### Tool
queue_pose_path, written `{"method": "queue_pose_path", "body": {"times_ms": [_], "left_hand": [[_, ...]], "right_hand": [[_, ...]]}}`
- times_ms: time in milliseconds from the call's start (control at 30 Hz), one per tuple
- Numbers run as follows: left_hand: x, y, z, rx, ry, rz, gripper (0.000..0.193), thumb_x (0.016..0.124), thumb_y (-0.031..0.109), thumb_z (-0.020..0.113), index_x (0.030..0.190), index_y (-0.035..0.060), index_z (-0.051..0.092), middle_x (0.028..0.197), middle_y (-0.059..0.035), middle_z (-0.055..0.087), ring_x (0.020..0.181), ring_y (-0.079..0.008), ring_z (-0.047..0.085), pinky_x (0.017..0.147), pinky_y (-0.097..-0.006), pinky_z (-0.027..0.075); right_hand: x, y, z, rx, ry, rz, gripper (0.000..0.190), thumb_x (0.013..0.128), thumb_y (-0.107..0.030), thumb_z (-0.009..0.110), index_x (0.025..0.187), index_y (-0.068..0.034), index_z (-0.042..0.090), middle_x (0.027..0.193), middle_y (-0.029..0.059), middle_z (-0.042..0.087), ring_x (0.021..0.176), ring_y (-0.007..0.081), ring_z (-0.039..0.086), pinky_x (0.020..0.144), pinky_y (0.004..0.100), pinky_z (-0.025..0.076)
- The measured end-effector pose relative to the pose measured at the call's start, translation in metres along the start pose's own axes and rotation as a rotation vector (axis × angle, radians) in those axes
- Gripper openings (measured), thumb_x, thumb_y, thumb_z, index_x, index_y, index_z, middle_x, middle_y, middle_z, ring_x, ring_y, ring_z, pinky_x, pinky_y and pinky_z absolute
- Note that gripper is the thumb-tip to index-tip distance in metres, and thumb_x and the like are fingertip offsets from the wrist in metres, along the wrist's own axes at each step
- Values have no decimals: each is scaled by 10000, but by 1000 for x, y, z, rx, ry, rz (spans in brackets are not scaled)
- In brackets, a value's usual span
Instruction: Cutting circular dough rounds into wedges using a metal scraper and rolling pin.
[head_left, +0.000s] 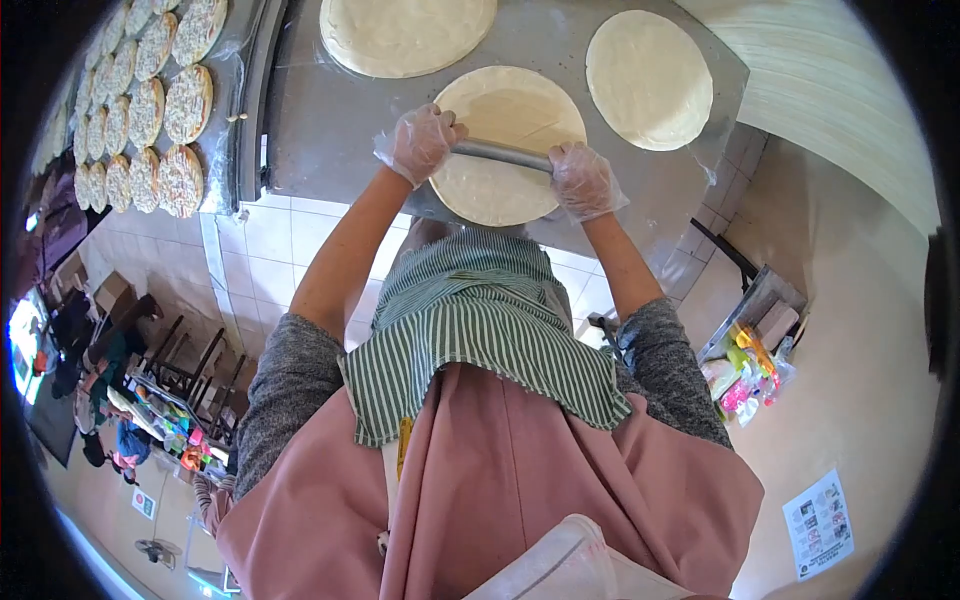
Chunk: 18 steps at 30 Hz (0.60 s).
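A grey metal rod, like a rolling pin (504, 155), lies across a flat round of pale dough (502, 199) in front of me. My left hand (424, 141), in a clear plastic glove, grips its left end. The other end is held by my right hand (585, 180), gloved the same way. The dough round rests on a metal worktable (345, 135), close to its near edge. Two more dough rounds lie on the table, a larger one (409, 34) at the far left and another (649, 80) to the right.
To the left, a plastic-covered table (225, 97) bears rows of topped small pizzas (181, 180). A wall (840, 292) runs along my right, beside a shelf with plastic bags (750, 367). Black metal racks (191, 360) and people appear at the lower left.
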<state>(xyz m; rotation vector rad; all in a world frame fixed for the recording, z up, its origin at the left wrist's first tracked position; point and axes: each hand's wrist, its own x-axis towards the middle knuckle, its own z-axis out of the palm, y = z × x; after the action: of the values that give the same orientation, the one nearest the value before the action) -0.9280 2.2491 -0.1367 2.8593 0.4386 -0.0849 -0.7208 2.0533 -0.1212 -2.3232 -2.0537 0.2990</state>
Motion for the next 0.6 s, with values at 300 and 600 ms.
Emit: {"method": "queue_pose_path", "body": {"times_ms": [300,600], "left_hand": [[2,6,-6,69,43,8,133,741,154,607,854,171,675,815,-16,601,813,-217,617,694,-353,538],[-4,-8,1,-12,59,22,164,759,148,612,896,193,691,884,-17,644,850,-217,630,703,-372,529]], "right_hand": [[-5,6,6,29,86,16,150,681,-154,632,822,-116,598,811,53,586,803,246,603,652,386,520],[1,-9,-20,-46,61,1,106,726,-177,602,817,-124,588,794,47,575,809,239,599,645,389,517]]}}
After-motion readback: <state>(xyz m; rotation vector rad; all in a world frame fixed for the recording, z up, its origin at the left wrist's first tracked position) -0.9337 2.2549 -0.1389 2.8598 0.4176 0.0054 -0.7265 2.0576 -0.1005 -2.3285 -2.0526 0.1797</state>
